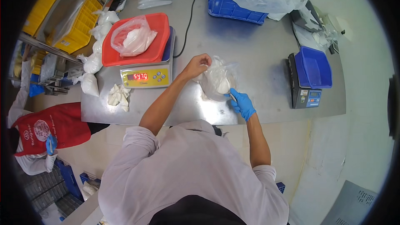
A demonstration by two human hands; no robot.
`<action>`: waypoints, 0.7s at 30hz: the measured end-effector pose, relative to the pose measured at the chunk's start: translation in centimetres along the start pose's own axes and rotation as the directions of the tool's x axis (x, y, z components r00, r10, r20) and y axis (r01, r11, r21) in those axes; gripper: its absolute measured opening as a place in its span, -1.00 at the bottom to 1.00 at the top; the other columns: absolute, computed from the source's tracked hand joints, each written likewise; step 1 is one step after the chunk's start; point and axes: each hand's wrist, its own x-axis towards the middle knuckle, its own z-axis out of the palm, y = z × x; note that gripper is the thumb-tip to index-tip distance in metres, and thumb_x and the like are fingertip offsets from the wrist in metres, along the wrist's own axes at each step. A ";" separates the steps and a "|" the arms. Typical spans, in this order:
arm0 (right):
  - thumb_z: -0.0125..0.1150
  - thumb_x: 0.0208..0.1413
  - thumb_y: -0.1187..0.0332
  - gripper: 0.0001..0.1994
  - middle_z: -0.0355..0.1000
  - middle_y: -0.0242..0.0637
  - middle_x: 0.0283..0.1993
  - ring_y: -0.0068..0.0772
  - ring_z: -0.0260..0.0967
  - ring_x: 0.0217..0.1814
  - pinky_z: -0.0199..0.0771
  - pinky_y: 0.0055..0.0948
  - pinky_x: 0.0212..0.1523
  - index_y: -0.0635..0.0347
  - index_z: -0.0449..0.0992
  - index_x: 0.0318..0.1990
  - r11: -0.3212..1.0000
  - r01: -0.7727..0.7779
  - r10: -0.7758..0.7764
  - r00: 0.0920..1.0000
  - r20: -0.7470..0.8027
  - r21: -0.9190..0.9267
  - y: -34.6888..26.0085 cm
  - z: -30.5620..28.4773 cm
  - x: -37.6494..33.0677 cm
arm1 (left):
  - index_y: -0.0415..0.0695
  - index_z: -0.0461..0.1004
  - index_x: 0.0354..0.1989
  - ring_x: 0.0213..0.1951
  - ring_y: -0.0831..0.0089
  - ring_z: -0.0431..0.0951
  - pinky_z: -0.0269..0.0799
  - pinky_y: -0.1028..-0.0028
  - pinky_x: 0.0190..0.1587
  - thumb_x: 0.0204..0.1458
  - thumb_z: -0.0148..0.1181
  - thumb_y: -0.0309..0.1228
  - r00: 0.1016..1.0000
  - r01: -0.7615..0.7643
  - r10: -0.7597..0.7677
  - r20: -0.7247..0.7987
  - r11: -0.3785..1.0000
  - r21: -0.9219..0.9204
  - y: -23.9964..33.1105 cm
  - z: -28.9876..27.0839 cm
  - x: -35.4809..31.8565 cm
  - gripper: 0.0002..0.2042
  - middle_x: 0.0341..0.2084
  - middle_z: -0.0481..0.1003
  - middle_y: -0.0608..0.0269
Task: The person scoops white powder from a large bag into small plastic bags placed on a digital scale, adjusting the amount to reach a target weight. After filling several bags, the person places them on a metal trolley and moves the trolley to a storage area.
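Note:
A clear plastic bag [213, 86] of white powder rests on the steel table in front of me. My bare left hand [197, 66] pinches the bag's upper left edge. On its right side, my blue-gloved right hand [243, 105] grips the short metal handle of a scoop [233, 95]. The scoop's far end is at the powder and hard to make out through the plastic. To the left, a red tray [161, 37] sits on a yellow-fronted scale [146, 77] with a lit display. Another open bag of white powder [135, 41] lies in that tray.
Several tied powder bags [89, 84] line the table's left side near a crumpled cloth [119, 97]. A blue bin [233, 5] stands at the back. At right, a blue tray [313, 67] sits on a second scale [308, 98]. A co-worker in a red apron [56, 127] is at left.

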 end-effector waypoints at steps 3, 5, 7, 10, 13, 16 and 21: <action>0.19 0.15 0.05 -0.65 0.21 -0.50 -0.67 -0.66 0.02 -0.74 0.02 -0.56 -0.71 0.18 0.64 -0.28 0.999 0.035 -0.037 0.994 -0.100 -0.025 1.3 -0.4 1.0 | -0.20 0.39 -0.36 -0.25 0.53 0.41 0.31 0.57 -0.11 -0.23 0.00 -0.74 0.985 -0.040 0.026 -0.173 0.996 -0.079 0.1 -0.1 -1.4 -0.77 -0.37 0.39 0.34; 0.20 0.14 0.07 -0.67 0.24 -0.49 -0.65 -0.65 0.06 -0.71 0.06 -0.56 -0.68 0.20 0.63 -0.33 0.998 0.055 -0.056 0.994 -0.098 -0.021 1.5 0.1 1.0 | -0.20 0.40 -0.37 -0.21 0.46 0.43 0.31 0.53 -0.06 -0.22 0.02 -0.72 0.947 -0.081 0.098 -0.307 0.994 0.068 -0.8 -0.5 -2.9 -0.79 -0.34 0.40 0.30; 0.22 0.13 0.09 -0.66 0.28 -0.48 -0.63 -0.64 0.12 -0.67 0.11 -0.55 -0.65 0.22 0.61 -0.39 0.997 0.077 -0.077 0.997 -0.007 0.016 0.8 0.4 1.6 | -0.20 0.43 -0.37 -0.15 0.38 0.43 0.30 0.48 0.00 -0.20 0.03 -0.69 0.885 -0.086 0.236 -0.401 0.930 0.357 -1.4 -0.9 -3.9 -0.81 -0.30 0.42 0.24; 0.23 0.13 0.09 -0.66 0.30 -0.49 -0.62 -0.65 0.15 -0.64 0.12 -0.55 -0.65 0.22 0.58 -0.44 0.886 0.388 -0.400 0.916 0.001 -0.253 3.2 -2.3 1.8 | -0.19 0.46 -0.32 -0.04 0.33 0.40 0.22 0.43 0.10 -0.19 0.04 -0.67 0.841 -0.110 0.336 -0.424 0.874 0.474 2.9 2.1 -5.0 -0.78 -0.20 0.41 0.20; 0.22 0.13 0.08 -0.65 0.30 -0.50 -0.61 -0.66 0.16 -0.63 0.13 -0.55 -0.65 0.22 0.57 -0.44 0.993 0.107 -0.109 0.992 -0.067 -0.041 0.9 -1.2 -1.7 | -0.11 0.54 -0.21 0.08 0.21 0.34 0.15 0.33 0.18 -0.15 0.14 -0.60 0.880 -0.234 0.415 -0.230 0.801 0.551 8.4 5.8 -7.2 -0.73 0.01 0.36 0.11; 0.22 0.14 0.07 -0.66 0.27 -0.49 -0.64 -0.68 0.11 -0.69 0.04 -0.57 -0.71 0.19 0.55 -0.46 0.985 0.088 -0.113 0.980 -0.162 -0.151 0.9 -1.8 -3.1 | -0.08 0.58 -0.13 0.13 0.07 0.30 0.15 0.17 0.20 -0.15 0.18 -0.58 0.901 -0.306 0.428 0.077 0.500 0.810 11.9 9.4 -7.1 -0.67 0.18 0.26 0.01; 0.20 0.15 0.06 -0.65 0.16 -0.51 -0.73 -0.69 -0.04 -0.79 -0.15 -0.58 -0.80 0.12 0.49 -0.53 0.987 0.064 -0.080 0.991 -0.104 -0.148 -0.2 -3.7 -5.5 | -0.05 0.48 0.05 0.08 0.00 0.35 0.32 0.19 0.08 -0.20 0.20 -0.62 0.982 0.173 0.014 -0.188 0.332 0.927 9.6 9.7 -3.8 -0.48 0.17 0.22 -0.02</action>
